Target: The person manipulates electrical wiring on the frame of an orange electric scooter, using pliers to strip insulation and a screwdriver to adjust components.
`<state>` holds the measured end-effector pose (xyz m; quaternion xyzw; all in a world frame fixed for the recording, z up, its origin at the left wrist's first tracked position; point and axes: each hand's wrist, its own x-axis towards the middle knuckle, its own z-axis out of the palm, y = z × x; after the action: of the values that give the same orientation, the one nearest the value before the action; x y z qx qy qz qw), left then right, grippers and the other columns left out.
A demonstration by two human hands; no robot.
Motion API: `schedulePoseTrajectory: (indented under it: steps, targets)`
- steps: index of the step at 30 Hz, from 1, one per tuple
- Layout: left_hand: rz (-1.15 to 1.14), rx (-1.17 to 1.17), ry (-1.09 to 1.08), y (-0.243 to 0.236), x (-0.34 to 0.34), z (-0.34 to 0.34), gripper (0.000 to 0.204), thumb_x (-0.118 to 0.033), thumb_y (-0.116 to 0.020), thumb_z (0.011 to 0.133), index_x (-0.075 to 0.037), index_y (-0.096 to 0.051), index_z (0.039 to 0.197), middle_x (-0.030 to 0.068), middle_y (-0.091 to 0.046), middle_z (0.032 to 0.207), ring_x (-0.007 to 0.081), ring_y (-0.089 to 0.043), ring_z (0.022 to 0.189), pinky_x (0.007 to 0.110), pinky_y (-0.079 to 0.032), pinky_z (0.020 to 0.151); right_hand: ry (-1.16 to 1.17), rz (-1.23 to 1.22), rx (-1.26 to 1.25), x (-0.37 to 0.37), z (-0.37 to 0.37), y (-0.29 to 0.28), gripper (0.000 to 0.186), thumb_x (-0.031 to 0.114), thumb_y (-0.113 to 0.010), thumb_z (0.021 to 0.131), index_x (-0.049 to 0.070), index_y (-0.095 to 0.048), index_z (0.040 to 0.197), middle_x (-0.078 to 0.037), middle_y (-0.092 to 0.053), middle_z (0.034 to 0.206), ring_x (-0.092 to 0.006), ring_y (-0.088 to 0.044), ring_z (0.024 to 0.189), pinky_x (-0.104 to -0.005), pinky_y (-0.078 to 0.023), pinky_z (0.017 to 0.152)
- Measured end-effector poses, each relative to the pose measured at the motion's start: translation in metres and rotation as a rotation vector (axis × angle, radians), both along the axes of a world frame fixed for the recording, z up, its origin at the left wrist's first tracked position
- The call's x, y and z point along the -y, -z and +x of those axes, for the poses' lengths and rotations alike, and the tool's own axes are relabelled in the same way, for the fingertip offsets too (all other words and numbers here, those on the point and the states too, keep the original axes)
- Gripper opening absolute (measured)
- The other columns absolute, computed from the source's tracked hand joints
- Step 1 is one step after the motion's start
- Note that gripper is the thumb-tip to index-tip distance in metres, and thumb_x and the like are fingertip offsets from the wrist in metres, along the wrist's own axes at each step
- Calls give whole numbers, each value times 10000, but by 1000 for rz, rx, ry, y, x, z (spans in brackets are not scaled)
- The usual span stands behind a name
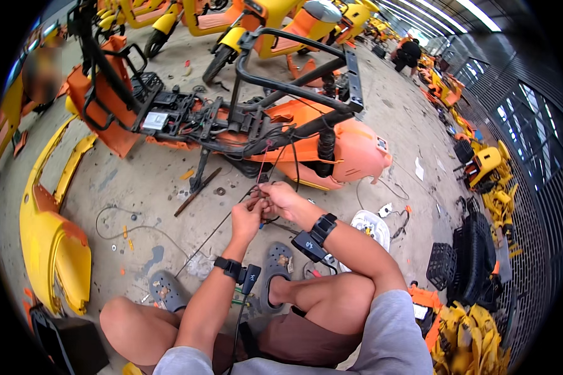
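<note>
Lying far left: yellow panel on the floor, well apart from the frame. Probably parked there so legs and cables have room.
Silver box: silver box sits low in the black frame, wiring crowded around it. Likely seated low to keep weight down; fixings too small to tell.
Rusty bar: rusty bar loose on the floor, near the left hand's side. Looks like easy reach.
Left hand: left hand has fingers pinched in on thin wiring, palm inward. Probably steadying it; a fingertip grip suits something that slim. Exact piece hidden.
Wiring: pinkish strand drops from the frame's underside to the hands; a dark cable runs off down-left. Hands sit just below the frame, likely because the strand is short.
Right hand: right hand meets the left, fingers also pinched on the wiring. Two hands at one spot suggests fine work needing both ends controlled.
Orange shell: orange shell by the frame's right end; whether attached, can't tell.
White tub: white tub with small bits inside, right of the knees. Likely keeps loose parts together.
</note>
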<state>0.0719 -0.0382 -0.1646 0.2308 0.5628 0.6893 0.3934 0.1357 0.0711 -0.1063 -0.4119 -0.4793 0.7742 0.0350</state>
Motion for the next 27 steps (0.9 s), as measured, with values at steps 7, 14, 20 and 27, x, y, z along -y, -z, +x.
schedulePoseTrajectory:
  steps: [7,14,20,27]
  targets:
    - [-66,-247,-66,-12,27,-45,214,-141,-583,865,52,-673,849,89,-649,669,123,-618,589,256,-500,544,-39,304,116,12,0,-1,273,256,-428,992,14,-555,985,3,-434,738,-96,-406,482,-255,-337,414]
    - [25,-702,-311,-2,7,-55,262,-170,-561,894,48,-635,1021,153,-679,867,200,-645,795,313,-500,736,-90,1006,170,20,-4,17,446,352,-430,960,-19,-609,788,-253,-630,793,-435,-586,796,-474,-454,738]
    - [-127,-610,-287,-16,-2,-40,298,-217,-583,888,62,-650,967,174,-674,820,221,-667,714,314,-512,640,-218,1326,273,30,1,13,358,285,-412,965,-34,-560,904,-280,-615,795,-473,-572,795,-545,-434,737]
    - [-294,99,170,-24,3,-35,437,-410,-467,942,-19,-656,991,100,-679,890,205,-652,706,329,-512,615,-305,1426,321,37,2,14,269,219,-420,955,-25,-534,956,-278,-615,745,-458,-595,714,-536,-468,664]
